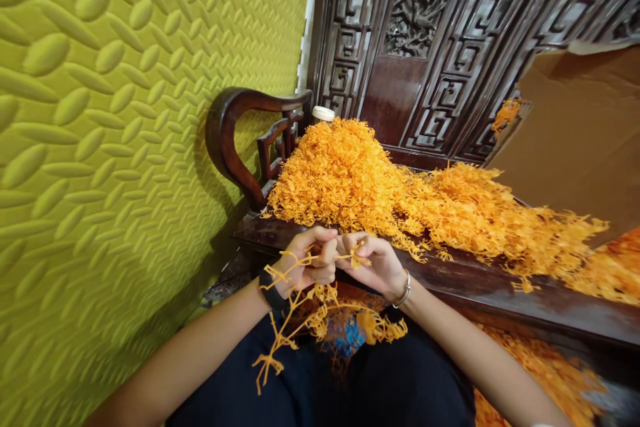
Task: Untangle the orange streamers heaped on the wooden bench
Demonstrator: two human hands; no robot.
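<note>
My left hand [307, 261] and my right hand [373, 265] meet in front of me, both closed in a pinch on thin orange plastic sprigs [320, 300]. The sprigs branch and hang down over my dark lap, one stem reaching low at the left. A black band sits on my left wrist, a silver bracelet on my right. Just beyond my hands a big heap of the same orange sprigs [390, 193] covers the seat of a dark carved wooden bench [490, 287].
A yellow-green embossed wall [100, 147] fills the left. The bench's curved armrest [235, 127] and carved back [430, 40] stand behind the heap. A white-capped jar [323, 113] peeks out behind it. Brown cardboard [575, 127] leans at right. More orange sprigs [545, 373] lie on the floor.
</note>
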